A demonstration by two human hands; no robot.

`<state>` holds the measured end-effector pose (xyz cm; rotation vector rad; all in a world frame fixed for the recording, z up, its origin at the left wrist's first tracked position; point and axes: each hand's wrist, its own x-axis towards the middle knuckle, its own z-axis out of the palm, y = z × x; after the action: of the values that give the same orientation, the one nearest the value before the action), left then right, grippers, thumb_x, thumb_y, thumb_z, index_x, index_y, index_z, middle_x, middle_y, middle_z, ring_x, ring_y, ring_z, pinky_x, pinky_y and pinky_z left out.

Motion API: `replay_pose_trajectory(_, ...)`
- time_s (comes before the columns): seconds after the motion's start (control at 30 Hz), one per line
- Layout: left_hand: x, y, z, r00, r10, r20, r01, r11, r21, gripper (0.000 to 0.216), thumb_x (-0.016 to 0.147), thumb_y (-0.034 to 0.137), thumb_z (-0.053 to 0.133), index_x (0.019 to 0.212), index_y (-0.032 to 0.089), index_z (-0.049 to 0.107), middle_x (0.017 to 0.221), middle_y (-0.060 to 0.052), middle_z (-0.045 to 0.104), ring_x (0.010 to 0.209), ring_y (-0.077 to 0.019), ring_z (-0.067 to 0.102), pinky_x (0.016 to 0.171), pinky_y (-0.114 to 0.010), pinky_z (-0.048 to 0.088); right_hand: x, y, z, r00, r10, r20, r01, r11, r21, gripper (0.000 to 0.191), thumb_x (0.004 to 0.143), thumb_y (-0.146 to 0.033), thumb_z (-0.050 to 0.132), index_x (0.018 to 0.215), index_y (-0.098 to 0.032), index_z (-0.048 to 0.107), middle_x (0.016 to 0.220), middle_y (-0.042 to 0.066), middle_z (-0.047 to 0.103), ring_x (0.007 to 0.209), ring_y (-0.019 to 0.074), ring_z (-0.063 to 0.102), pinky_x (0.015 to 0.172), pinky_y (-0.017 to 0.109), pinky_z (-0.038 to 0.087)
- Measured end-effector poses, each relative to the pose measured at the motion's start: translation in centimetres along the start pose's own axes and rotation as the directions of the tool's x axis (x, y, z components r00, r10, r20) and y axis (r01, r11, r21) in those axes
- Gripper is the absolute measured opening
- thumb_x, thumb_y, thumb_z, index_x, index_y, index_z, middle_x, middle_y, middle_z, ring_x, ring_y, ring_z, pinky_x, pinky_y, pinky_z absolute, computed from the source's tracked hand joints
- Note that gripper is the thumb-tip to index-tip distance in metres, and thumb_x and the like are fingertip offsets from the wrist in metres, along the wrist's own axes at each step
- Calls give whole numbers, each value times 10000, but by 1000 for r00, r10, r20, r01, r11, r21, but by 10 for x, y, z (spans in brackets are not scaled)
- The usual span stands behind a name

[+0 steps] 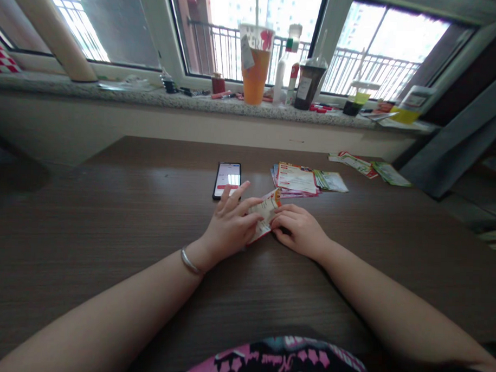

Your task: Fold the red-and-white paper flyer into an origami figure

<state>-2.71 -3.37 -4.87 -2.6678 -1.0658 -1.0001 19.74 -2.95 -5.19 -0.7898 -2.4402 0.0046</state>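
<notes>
A small printed paper leaflet (265, 210), white with red and orange edges, lies slanted between my hands. My left hand (234, 223) is over its left side with the fingers spread; the thumb and a finger touch the paper, and the upper fingers reach the lower edge of a phone (227, 180). My right hand (297, 228) is closed, its fingertips pinching the leaflet's right edge. Part of the paper is hidden under my fingers. Just beyond it rests a stack of printed leaflets (297, 178), with greenish packets (331, 181) overlapping its right side.
More colourful packets (356, 164) lie at the far right of the brown table (108, 219). On the windowsill (124, 98) stand a tall cup of orange drink (254, 72), a dark drink cup (308, 85), bottles and pens. A grey curtain (456, 150) hangs at right.
</notes>
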Motion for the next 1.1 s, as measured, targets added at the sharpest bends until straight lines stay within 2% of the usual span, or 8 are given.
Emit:
replay_pose_trajectory(0.13,-1,3,2,993,87,78,-87,996,2,136,839,207,594,859,268,713,1229,-16,627,1369,-295,363,1176,-609,72,0,1,1,999,12,31,-11,1000,-14,93,804,-143,583,831,-218,631,904,49,695,990,206,599,871,362,496)
replay_pose_trajectory(0.23,-1,4,3,991,91,94,-96,994,48,137,855,240,583,858,265,718,1225,-19,633,1365,-301,362,1170,-620,40,0,2,2,999,28,41,-28,1000,-3,95,805,-139,587,835,-216,634,911,52,695,984,204,601,866,354,496)
replay_pose_trajectory(0.33,-1,4,3,992,48,115,-58,995,82,145,858,257,577,868,264,721,1253,-18,623,1345,-330,373,1136,-669,-4,0,3,2,998,46,34,-47,999,13,92,803,-138,592,838,-208,640,922,58,694,950,200,607,858,352,499)
replay_pose_trajectory(0.47,-3,2,5,989,-73,129,59,993,106,161,867,295,565,877,264,722,1263,-34,617,1334,-363,365,1084,-724,-12,0,5,2,997,58,52,-60,998,22,107,798,-125,590,843,-208,640,898,53,691,962,206,606,858,358,501)
replay_pose_trajectory(0.6,-5,1,6,986,-100,137,89,993,82,194,890,307,533,923,267,720,1249,-36,626,1339,-347,362,1104,-695,27,0,6,2,994,77,82,-79,997,19,122,782,-105,593,832,-207,637,869,43,689,961,207,607,861,354,494)
replay_pose_trajectory(0.83,-1,3,3,984,34,174,-44,997,56,224,909,298,509,874,228,719,1258,-42,618,1340,-318,380,1152,-623,68,-2,6,4,986,151,73,-152,988,15,105,773,-126,609,832,-204,649,898,53,694,961,219,613,879,371,480)
replay_pose_trajectory(0.97,-2,4,2,960,144,241,-140,990,-33,217,921,277,501,983,238,705,1186,-23,651,1372,-268,354,1186,-543,83,-2,7,5,977,207,48,-208,978,20,116,770,-131,610,846,-207,652,924,59,699,950,218,621,886,376,475)
replay_pose_trajectory(1.1,-3,4,2,935,189,300,-172,982,-83,229,915,261,507,1065,245,679,1106,-15,682,1368,-259,368,1189,-543,42,-1,8,5,972,234,33,-234,972,5,97,778,-148,611,847,-208,645,913,51,703,935,221,622,888,385,467)
